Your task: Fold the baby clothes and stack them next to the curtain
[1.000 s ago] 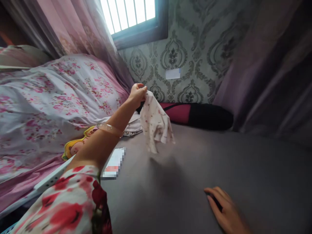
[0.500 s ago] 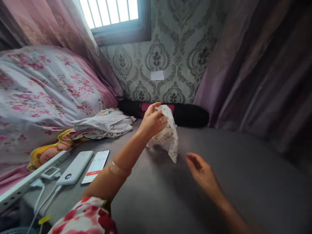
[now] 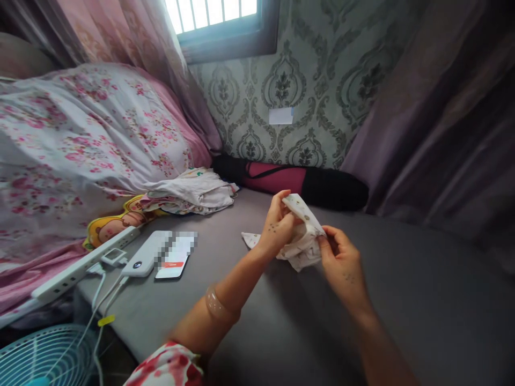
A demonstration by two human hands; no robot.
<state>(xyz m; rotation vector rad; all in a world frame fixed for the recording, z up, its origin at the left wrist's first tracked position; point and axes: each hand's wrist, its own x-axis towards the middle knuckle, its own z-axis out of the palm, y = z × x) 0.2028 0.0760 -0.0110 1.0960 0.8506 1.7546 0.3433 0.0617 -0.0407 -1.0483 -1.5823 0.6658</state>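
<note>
A small white cloth with a fine print (image 3: 303, 244) hangs bunched between my two hands, just over the grey bed surface (image 3: 249, 327). My left hand (image 3: 278, 228) pinches its upper left part, fingers partly inside the folds. On the other side, my right hand (image 3: 341, 260) grips the cloth's right edge between thumb and fingers. One pointed corner of the cloth sticks out to the left, behind my left wrist. Whether the cloth is a garment cannot be made out.
Folded white clothes (image 3: 197, 193) lie at the back left, beside a yellow cartoon cushion (image 3: 116, 225). Nearer are a power strip (image 3: 86, 265), a white power bank (image 3: 147, 254) and a phone (image 3: 175, 260). A black and maroon roll (image 3: 281, 179) lies along the wall; a blue fan (image 3: 48, 356) stands lower left.
My right hand has moved up to the cloth and taken hold of its right edge. The cloth, which hung from my left hand alone, is now stretched between both. The view has shifted left.
</note>
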